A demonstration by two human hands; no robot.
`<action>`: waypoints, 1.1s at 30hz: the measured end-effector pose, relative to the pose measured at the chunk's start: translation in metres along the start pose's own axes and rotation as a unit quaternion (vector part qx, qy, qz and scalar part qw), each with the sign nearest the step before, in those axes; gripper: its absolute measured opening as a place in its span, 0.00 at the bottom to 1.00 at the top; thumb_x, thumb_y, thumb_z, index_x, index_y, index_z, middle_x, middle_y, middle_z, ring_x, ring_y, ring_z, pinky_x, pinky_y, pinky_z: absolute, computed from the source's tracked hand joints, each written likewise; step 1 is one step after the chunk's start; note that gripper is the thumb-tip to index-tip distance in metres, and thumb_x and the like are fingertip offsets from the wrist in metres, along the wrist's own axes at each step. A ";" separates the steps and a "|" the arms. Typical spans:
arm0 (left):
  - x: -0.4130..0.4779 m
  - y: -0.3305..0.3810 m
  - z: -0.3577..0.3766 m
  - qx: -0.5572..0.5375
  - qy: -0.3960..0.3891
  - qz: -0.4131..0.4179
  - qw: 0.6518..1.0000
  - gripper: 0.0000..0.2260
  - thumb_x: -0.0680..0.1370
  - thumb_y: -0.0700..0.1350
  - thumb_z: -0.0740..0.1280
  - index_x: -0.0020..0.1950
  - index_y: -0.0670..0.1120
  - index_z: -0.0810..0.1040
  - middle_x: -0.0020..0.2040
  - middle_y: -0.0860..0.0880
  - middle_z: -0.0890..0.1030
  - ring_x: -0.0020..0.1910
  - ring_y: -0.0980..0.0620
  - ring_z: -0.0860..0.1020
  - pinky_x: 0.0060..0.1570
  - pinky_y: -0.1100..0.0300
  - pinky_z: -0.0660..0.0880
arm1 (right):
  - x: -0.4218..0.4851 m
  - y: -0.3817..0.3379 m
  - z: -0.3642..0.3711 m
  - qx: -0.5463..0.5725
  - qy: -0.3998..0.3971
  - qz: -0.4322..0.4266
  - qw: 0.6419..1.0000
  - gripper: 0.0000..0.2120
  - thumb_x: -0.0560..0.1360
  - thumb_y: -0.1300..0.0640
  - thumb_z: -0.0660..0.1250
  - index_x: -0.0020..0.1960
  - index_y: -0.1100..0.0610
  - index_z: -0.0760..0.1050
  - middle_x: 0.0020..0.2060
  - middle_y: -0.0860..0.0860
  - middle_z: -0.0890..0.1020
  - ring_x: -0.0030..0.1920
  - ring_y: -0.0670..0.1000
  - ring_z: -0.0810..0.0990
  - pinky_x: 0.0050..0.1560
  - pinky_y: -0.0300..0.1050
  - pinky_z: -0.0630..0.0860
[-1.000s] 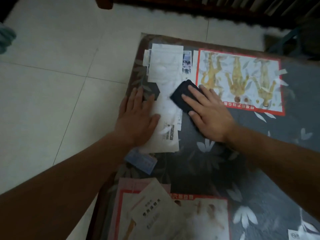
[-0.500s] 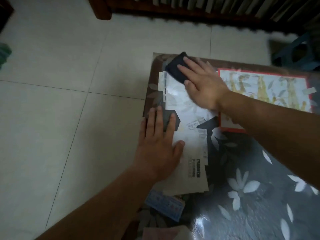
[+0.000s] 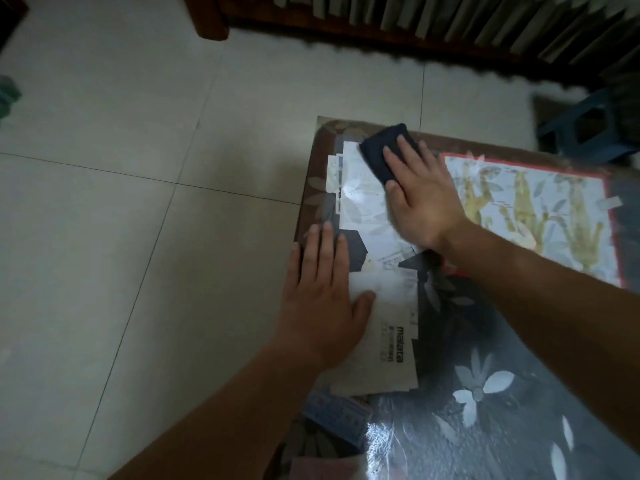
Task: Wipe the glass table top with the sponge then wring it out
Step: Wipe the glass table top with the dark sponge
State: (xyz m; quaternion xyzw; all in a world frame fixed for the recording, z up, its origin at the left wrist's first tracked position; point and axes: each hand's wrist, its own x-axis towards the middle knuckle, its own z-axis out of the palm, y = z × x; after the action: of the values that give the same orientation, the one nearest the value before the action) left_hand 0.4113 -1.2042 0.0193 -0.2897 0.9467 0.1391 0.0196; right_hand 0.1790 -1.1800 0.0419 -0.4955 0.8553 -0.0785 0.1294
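Nearest the person, behind both wrists, the glass table top [image 3: 502, 427] lies over a dark cloth printed with pale flowers and catches a patch of glare. The left hand [image 3: 322, 296] rests flat on the glass close to the table's left edge, with fingers straight and together, thumb out to the side, holding nothing. It lies over a white sheet of paper [image 3: 388, 341] that sits under the glass. It looks placed there as a prop, taking the person's weight as they lean and steadying them against the push of the other arm. Ahead of it and to its right, well apart from it, the right hand [image 3: 422, 199] is spread flat, its straight fingers pressing down on the sponge [image 3: 379, 150] rather than gripping it. A flat palm suits wiping, since it spreads the pressure and lets the sponge slide. The sponge, a dark blue block, pokes out past the fingertips at the table's far left corner, so the wiping seems under way and the wringing not yet begun. To the right of that hand a red-bordered poster [image 3: 536, 209] shows through the glass. Beyond the fingertips comes pale tiled floor [image 3: 138, 202], then a blue stool [image 3: 588, 129] and dark wooden furniture [image 3: 346, 19].
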 end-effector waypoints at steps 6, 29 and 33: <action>-0.002 -0.004 -0.006 -0.089 -0.006 -0.007 0.996 0.36 0.79 0.62 0.48 0.81 0.42 0.49 0.82 0.43 0.46 0.81 0.47 0.42 0.78 0.44 0.44 | -0.090 -0.004 0.013 -0.059 -0.057 -0.137 0.987 0.27 0.83 0.44 0.46 0.81 0.51 0.54 0.81 0.52 0.51 0.81 0.57 0.45 0.80 0.60 0.44; -0.173 0.041 0.015 -0.011 -0.054 -0.052 0.997 0.33 0.81 0.59 0.52 0.82 0.45 0.45 0.82 0.42 0.44 0.81 0.46 0.41 0.78 0.45 0.47 | -0.092 -0.068 0.034 -0.046 -0.029 -0.183 0.982 0.26 0.83 0.48 0.50 0.81 0.48 0.56 0.81 0.53 0.55 0.81 0.60 0.48 0.79 0.62 0.46; -0.176 0.041 0.018 -0.008 -0.047 -0.052 0.998 0.33 0.82 0.59 0.50 0.82 0.45 0.45 0.82 0.42 0.43 0.81 0.46 0.41 0.78 0.45 0.47 | -0.125 -0.034 0.025 -0.094 -0.100 -0.341 0.930 0.26 0.82 0.48 0.50 0.79 0.50 0.60 0.80 0.54 0.59 0.80 0.61 0.54 0.79 0.62 0.50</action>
State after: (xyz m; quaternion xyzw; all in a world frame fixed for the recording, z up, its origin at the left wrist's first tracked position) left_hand 0.5340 -1.0716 0.0331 -0.3323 0.9272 0.1585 0.0687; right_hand 0.2742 -1.0891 0.0446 -0.7724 0.6211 0.0127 0.1322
